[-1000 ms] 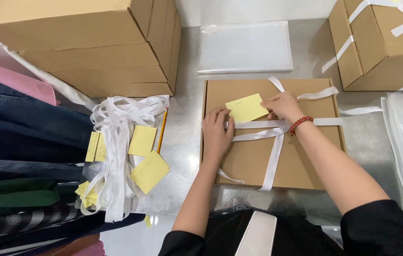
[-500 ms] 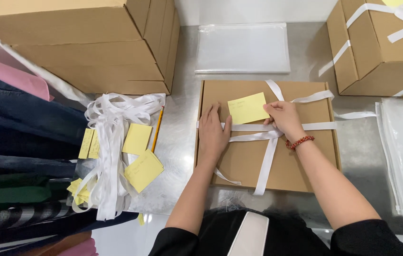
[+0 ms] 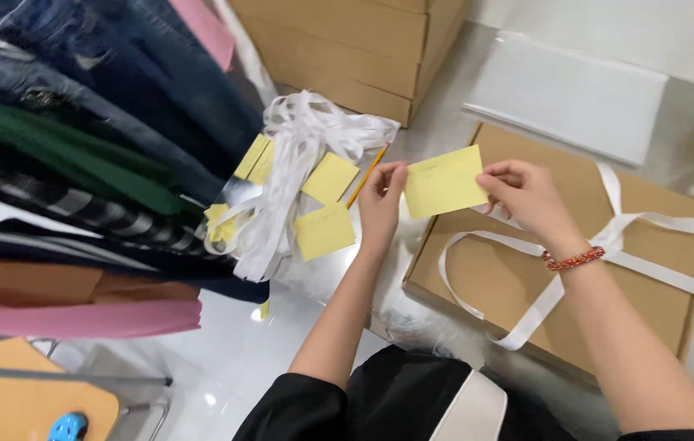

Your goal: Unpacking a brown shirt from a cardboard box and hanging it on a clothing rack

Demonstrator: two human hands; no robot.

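Shiny grey table (image 3: 445, 122) fills most of the view, with a stack of folded clothes (image 3: 77, 163) well off to the left of the left hand, in dark blue, green, striped and pink layers. Right under the right hand sits one flat cardboard box (image 3: 559, 269) with white ribbon (image 3: 633, 237) crossed over its lid, and more big cardboard boxes (image 3: 363, 41) are stacked beyond both hands, at least two, hard to count. One clear plastic bag (image 3: 567, 94) lies flat past the right hand. Just left of the left hand there's a tangled pile of ribbon strips (image 3: 298, 163) with about four loose yellow slips (image 3: 326, 204) mixed in, plus one pencil (image 3: 366, 175). Now the main bit: one yellow card (image 3: 445, 181) is held up between the hands above the box's near-left corner, long side running hand to hand. Left hand (image 3: 380, 204) has its fingertips closed on the left edge, right hand (image 3: 527, 200) has closed its fingertips on the right edge, so both are equally on it. One beaded bracelet (image 3: 573, 260) on the right wrist.
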